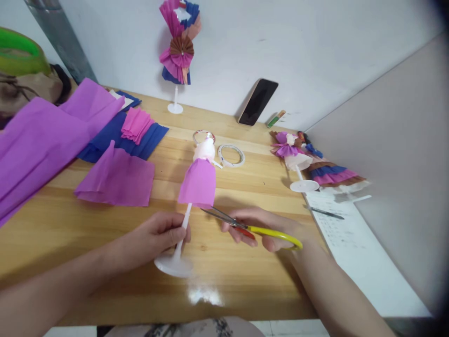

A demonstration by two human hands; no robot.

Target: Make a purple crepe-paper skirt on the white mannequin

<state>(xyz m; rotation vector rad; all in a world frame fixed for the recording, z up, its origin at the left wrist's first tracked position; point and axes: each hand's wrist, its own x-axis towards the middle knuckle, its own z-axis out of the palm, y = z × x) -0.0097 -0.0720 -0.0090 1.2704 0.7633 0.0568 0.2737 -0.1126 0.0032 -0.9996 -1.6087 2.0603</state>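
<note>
My left hand (168, 234) grips the thin white post of a small doll stand (170, 265), its fingers wrapped round the post above the round base. On the stand is a little white mannequin (204, 150) with a purple crepe paper skirt (199, 182), tilted slightly away from me. My right hand (263, 229) holds scissors (270, 232) with yellow and red handles. Their blades are slightly apart and point left, with the tips just under the skirt's lower edge. Part of the right fingers is hidden behind the handles.
A roll of tape (231, 156) lies behind the mannequin. Purple crepe paper (117, 180) and blue crepe paper (147, 142) lie at left. A finished paper-dressed figure (182, 49) and a phone (259, 100) are by the wall. Another figure (298, 161) and a pen (328, 213) are at right.
</note>
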